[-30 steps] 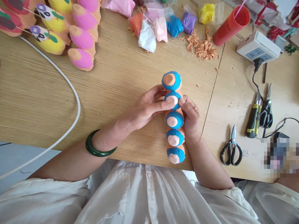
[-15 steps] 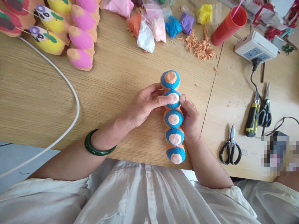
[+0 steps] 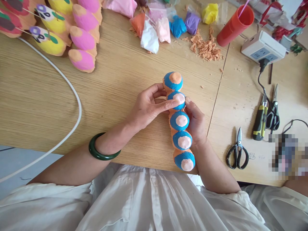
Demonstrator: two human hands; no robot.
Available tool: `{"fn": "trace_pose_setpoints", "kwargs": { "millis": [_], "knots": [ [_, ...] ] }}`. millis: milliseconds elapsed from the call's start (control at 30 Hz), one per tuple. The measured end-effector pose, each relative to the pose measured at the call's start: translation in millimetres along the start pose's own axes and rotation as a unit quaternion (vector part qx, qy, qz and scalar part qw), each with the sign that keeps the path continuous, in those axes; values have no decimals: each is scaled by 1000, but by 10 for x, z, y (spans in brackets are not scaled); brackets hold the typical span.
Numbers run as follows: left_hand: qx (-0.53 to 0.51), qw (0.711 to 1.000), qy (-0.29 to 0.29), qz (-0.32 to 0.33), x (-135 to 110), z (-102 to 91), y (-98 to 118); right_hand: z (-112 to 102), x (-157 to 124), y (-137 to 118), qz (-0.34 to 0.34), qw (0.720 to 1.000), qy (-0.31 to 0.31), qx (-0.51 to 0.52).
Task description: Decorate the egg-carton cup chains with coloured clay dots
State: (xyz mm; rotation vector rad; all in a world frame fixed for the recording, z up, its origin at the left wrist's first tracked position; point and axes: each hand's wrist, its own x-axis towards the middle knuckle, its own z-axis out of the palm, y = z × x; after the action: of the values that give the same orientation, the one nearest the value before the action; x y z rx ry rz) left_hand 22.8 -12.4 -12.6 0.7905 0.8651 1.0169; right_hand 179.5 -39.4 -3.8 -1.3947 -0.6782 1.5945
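An orange egg-carton strip (image 3: 179, 120) with several blue domes, each capped in pale pink or orange, lies lengthwise on the wooden table (image 3: 115, 93). My left hand (image 3: 149, 107) grips its left side, the thumb pressed on the pink cap of the second dome. My right hand (image 3: 196, 120) cups the strip from the right, its thumb touching the same dome. Both hands are closed on the strip.
Pink and yellow painted carton pieces (image 3: 81, 38) lie at the far left beside a white cable (image 3: 72, 89). Bags of coloured clay (image 3: 163, 25), orange shavings (image 3: 207, 48) and a red cup (image 3: 234, 25) sit at the back. Right: power strip (image 3: 263, 48), scissors (image 3: 237, 154), a yellow-handled tool (image 3: 260, 120).
The strip has turned slightly: its near end swung right and its far end left. My hands stayed on it around the second dome.
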Motion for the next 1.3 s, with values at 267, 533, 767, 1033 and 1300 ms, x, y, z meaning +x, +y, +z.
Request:
{"fn": "trace_pose_setpoints", "kwargs": {
  "millis": [267, 533, 767, 1033, 1300],
  "knots": [
    [-31, 999, -24, 0, -5, -1, 15, -6, -29, 3, -26, 999, -7, 35],
    [-25, 999, -31, -23, -8, -14, 14, -32, -33, 43, -53, 998, -15, 2],
    [-8, 1000, -25, 1, -7, -30, -19, -11, -31, 35, -61, 998, -5, 28],
    [-30, 998, -48, -5, 5, -47, -29, -11, -31, 26, -83, 994, -20, 62],
    [-20, 997, -59, -42, 11, -46, 15, 54, -55, 28, -97, 995, -1, 5]
  ]
}}
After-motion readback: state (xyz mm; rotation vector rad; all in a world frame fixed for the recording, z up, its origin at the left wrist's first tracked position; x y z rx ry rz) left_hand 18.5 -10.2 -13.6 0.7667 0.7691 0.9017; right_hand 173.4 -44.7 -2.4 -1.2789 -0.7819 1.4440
